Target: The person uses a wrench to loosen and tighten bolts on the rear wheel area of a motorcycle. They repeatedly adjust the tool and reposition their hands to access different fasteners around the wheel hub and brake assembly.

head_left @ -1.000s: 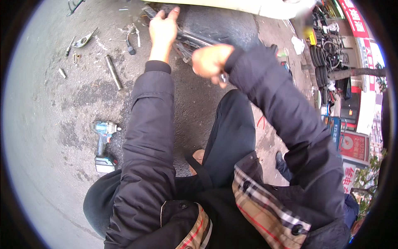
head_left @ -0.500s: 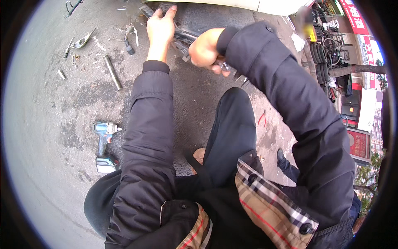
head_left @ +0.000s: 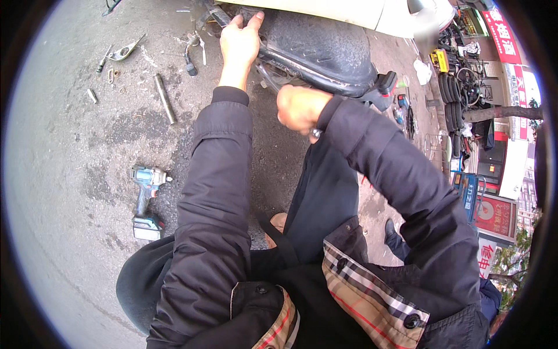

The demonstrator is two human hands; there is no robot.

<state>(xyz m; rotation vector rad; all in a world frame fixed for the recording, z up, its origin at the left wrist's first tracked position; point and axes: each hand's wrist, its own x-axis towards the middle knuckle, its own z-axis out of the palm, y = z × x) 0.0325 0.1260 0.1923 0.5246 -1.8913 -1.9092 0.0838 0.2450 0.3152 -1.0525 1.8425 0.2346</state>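
A vehicle with a cream body panel and a scuffed black underside lies across the top, with a black tube along its near edge. My left hand reaches to its left part, fingers curled at a dark metal piece; what they grip is mostly hidden. Just below the tube, my right hand is closed in a fist, apart from the vehicle. A shiny metal tool end pokes out under that fist; the rest of the tool is hidden.
On the ground at left lie a cordless impact driver, a metal rod, a metal lever part, and a spring. Tyres and a tree trunk stand at right. Another person's shoe shows beside my knee.
My right fist has moved slightly down, away from the tube, and its wrist has turned. My left hand keeps its place on the vehicle. The view has shifted, showing more of the underside.
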